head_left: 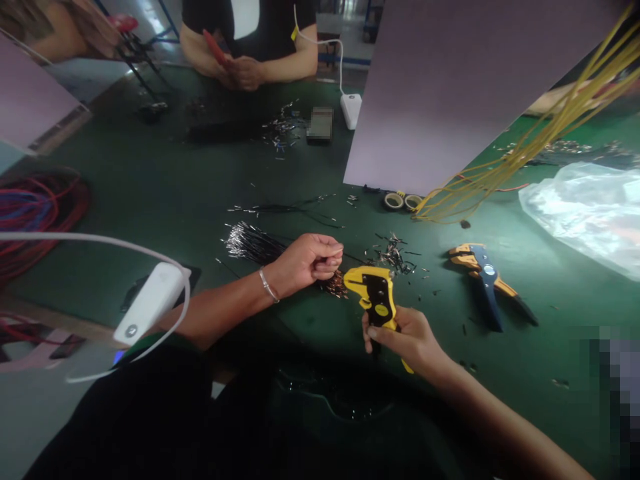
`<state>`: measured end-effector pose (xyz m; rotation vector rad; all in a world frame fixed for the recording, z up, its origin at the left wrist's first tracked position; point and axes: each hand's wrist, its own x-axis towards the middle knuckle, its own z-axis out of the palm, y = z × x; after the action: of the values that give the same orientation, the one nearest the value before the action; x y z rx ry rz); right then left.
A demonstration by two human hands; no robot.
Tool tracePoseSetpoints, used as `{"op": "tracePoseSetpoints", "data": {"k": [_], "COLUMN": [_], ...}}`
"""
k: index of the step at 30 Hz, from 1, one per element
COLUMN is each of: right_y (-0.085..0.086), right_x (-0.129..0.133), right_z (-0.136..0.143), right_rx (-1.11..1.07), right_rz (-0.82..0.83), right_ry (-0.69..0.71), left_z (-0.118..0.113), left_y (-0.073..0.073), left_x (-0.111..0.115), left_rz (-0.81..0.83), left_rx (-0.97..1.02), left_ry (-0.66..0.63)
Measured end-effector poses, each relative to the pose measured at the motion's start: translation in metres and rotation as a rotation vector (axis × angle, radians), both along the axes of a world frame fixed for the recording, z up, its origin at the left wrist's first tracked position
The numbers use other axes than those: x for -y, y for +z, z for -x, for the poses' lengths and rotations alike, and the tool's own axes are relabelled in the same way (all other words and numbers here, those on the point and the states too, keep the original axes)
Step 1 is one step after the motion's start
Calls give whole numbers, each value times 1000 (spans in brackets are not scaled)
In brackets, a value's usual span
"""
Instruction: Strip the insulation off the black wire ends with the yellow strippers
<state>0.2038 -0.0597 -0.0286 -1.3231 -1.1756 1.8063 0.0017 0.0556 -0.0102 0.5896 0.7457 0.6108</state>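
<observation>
At frame centre, the left hand (311,259) curls tight over black wires (260,245), its contents unclear; the right hand (413,337) grips yellow strippers (371,283).

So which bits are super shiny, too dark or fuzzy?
Head view: light glares off the clear plastic bag; head view: the person's dark clothing loses detail; head view: the far co-worker's hands look soft, while the yellow wire stripper looks clearer.
</observation>
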Motion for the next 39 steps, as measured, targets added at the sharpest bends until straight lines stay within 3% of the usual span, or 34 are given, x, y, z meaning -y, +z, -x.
{"op": "tracePoseSetpoints", "data": {"k": [5,10,12,21,27,31,35,39], "right_y": [-2,1,2,6,7,5,11,20], "right_x": [-1,4,4,5,-4,-7,1,10], "right_z": [0,-1,-1,-5,-27,-28,-23,-20], "right_rx": [-26,264,308,37,-78,-3,242,646], "right_rz": [-4,-241,-266,-78,-163,-208,-385,-789], "right_ry": [-37,35,30,41,-250,-146,-33,61], "left_z": [-1,-1,-1,4,11,11,11,11], "left_y": [-2,-1,0,1,3,3,5,10], "left_x": [3,1,0,-5,-13,-14,-14,-10], "left_rz": [2,12,5,-16,-53,-40,-58,-103], "left_rx": [15,21,22,-8,-24,-9,-10,-13], "left_ry": [0,-11,-8,14,82,85,113,153]}}
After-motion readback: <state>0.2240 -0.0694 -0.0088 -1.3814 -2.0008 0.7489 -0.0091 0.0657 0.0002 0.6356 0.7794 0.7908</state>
